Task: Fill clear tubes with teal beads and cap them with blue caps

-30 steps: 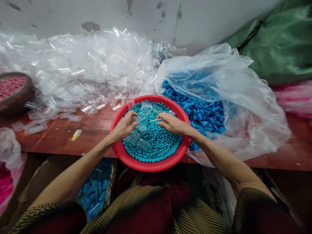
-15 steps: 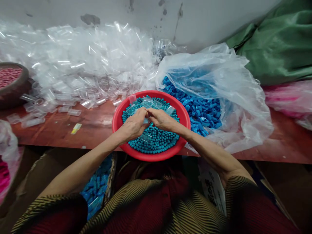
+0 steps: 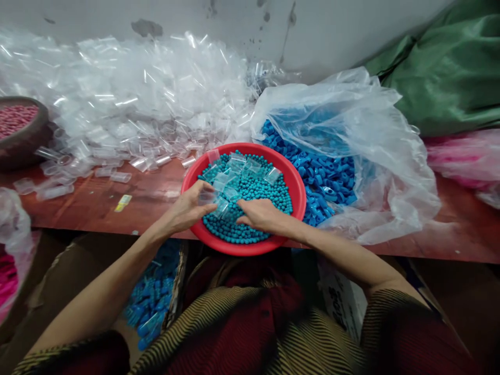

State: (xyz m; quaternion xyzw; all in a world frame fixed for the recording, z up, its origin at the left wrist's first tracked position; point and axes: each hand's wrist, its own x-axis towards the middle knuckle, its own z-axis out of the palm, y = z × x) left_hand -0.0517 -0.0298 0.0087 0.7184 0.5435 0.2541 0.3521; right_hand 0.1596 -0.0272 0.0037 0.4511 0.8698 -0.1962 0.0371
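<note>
A red basin point(image 3: 299, 195) full of teal beads point(image 3: 258, 235) sits in front of me, with several clear plastic tubes point(image 3: 272, 176) lying on the beads. At the basin's left side, my left hand point(image 3: 187, 209) has its thumb and fingers around a clear plastic tube point(image 3: 206, 197). My right hand point(image 3: 261, 214) is low over the beads near the middle, fingertips closed together and touching them. Whatever those fingertips pinch is too small to make out. More tubes lie between the two hands.
Behind the basin rises a large heap of clear tubes point(image 3: 156, 94). To the right, a plastic bag point(image 3: 386, 156) spills blue plastic caps point(image 3: 320, 179). A brown bowl point(image 3: 27, 146) of pink pieces stands far left. Below the table edge, a box holds blue filled pieces point(image 3: 154, 294).
My hands were together over the basin and have parted. The left moved left with a tube; the right came down to the beads. The box below shows more blue filled pieces.
</note>
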